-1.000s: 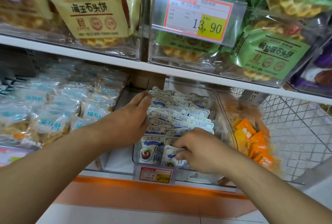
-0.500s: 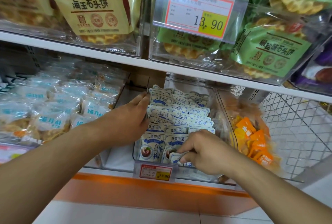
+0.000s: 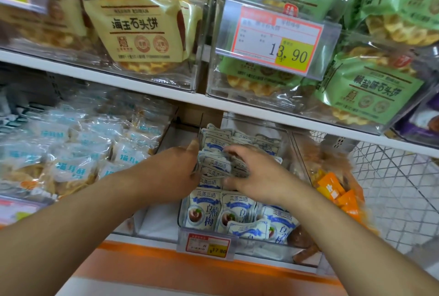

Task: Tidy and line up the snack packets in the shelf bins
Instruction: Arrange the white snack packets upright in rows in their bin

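Two store shelves face you; below the 13.90 price tag [image 3: 275, 38], your flat left hand [image 3: 173, 172] and spread right hand [image 3: 257, 172] press the white plum packets [image 3: 215, 160].

The price tag [image 3: 276, 38] clipped to the upper clear bin reads "13.90" on its yellow patch. The yellow cracker bag [image 3: 140, 27] on the upper shelf carries "海玉石头饼". The green cracker bag [image 3: 373, 91] to the right shows "椒盐" and "石头饼". The white-and-blue plum packets [image 3: 204, 210] in the lower bin bear "三蒸三晒" and "乌酸梅". The small price tag [image 3: 208, 245] on that bin's front appears to read "17.80". The pale-blue packets [image 3: 71, 169] at left read "满月饼", somewhat blurred.
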Demonstrator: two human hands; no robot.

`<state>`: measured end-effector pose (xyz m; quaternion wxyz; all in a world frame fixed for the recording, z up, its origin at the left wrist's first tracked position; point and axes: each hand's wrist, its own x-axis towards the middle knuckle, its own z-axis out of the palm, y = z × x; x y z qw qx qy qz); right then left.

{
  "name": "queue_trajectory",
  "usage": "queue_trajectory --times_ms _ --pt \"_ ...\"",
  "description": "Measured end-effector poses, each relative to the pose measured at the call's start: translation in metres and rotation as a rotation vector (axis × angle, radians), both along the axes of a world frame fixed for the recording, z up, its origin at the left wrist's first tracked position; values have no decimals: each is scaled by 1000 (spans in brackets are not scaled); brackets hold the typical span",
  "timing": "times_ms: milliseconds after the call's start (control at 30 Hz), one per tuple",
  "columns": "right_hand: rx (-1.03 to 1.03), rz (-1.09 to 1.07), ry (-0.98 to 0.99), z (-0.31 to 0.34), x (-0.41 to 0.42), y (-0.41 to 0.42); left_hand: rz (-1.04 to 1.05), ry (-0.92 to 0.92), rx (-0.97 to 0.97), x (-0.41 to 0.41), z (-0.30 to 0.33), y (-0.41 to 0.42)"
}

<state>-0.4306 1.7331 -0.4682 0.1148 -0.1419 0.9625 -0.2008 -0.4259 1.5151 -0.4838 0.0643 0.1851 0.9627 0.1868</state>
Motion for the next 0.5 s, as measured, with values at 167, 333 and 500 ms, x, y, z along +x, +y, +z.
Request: queue_trajectory --times_ms 167,333,500 --pt "250 74 -33 -18 -33 -21 -23 0 13 -3 -4 -4" --pt "312 134 55 -25 -29 -26 -28 4 22 -5 -5 -2" --pt "256 134 36 -28 -19 -26 -20 -17 28 -5 -3 -2"
